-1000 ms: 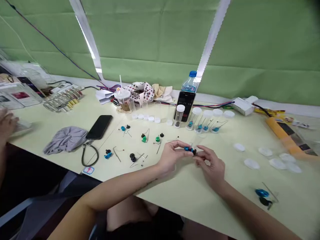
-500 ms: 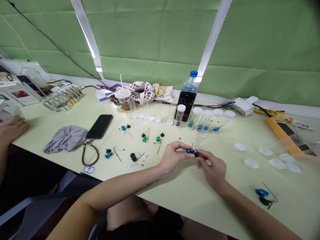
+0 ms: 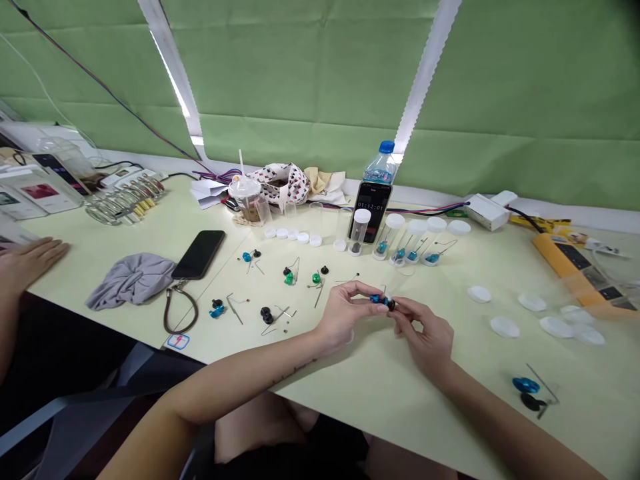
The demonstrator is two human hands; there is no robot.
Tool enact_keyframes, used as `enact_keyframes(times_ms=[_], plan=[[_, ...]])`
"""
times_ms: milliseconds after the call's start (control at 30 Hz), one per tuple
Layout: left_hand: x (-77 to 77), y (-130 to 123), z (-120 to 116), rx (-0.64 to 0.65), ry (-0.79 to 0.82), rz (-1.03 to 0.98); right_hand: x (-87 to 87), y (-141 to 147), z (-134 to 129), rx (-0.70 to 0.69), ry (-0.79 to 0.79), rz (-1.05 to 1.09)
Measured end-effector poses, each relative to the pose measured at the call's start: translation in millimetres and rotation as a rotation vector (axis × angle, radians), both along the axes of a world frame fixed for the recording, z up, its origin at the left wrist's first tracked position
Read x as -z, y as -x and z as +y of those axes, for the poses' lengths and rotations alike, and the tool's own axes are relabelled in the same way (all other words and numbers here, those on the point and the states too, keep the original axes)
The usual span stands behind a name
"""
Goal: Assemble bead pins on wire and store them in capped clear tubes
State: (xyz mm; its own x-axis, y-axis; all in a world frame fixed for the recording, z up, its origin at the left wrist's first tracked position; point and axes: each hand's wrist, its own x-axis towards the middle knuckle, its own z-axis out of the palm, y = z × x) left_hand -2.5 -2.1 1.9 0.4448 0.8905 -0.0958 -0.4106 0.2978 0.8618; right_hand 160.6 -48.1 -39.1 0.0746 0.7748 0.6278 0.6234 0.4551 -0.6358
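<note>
"The co-worker's hand (image 3: 37, 263) has slid rightward."
"Your blue-and-black part (image 3: 383, 302)?"
"Glossy, small, in front of the upright phone (image 3: 373, 207); my left hand (image 3: 345, 317) pinches its blue end, my right hand (image 3: 427, 333) its black."

The table (image 3: 320, 347) is pale yellow-green, and the curtain (image 3: 300, 73) at the far side is green. The small part (image 3: 380, 300) in the hands is blue and black; of the parts on the table, some are blue, two green, the rest black or silver. The far bottle cap (image 3: 387, 147) is blue, the tube lids (image 3: 363, 216) white. At the left lie a grey cloth (image 3: 131, 280) and a black phone (image 3: 199, 255) with a dark brown strap (image 3: 181, 312). The far scarf (image 3: 281, 183) is white with a dark and reddish spotted pattern. The case (image 3: 575, 267) at the right is orange.
</note>
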Motion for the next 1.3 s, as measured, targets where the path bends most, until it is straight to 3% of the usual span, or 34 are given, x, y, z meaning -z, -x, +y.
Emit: enact_keyframes(times_ms=[267, 467, 733, 1167, 1300], plan=[[-0.4, 0.0, -1.8, 0.063, -0.011, 0.011, 2.0, -6.4, -0.4, -0.015, 0.036, -0.032], [-2.9, -0.1, -0.9, 0.014, -0.007, 0.022, -0.1, -3.3, -1.2, -0.002, 0.122, 0.003], [-0.1, -0.7, -1.5, 0.011, -0.004, 0.022, 2.0, -2.0, -1.8, -0.027, 0.069, -0.022], [5.6, -2.1, -2.1, 0.002, 0.006, -0.002, -3.2, -2.7, -0.2, -0.039, 0.162, -0.03], [3.2, -2.2, -1.1, -0.025, 0.022, 0.005, -0.6, -0.2, -1.1, -0.021, 0.129, -0.024]])
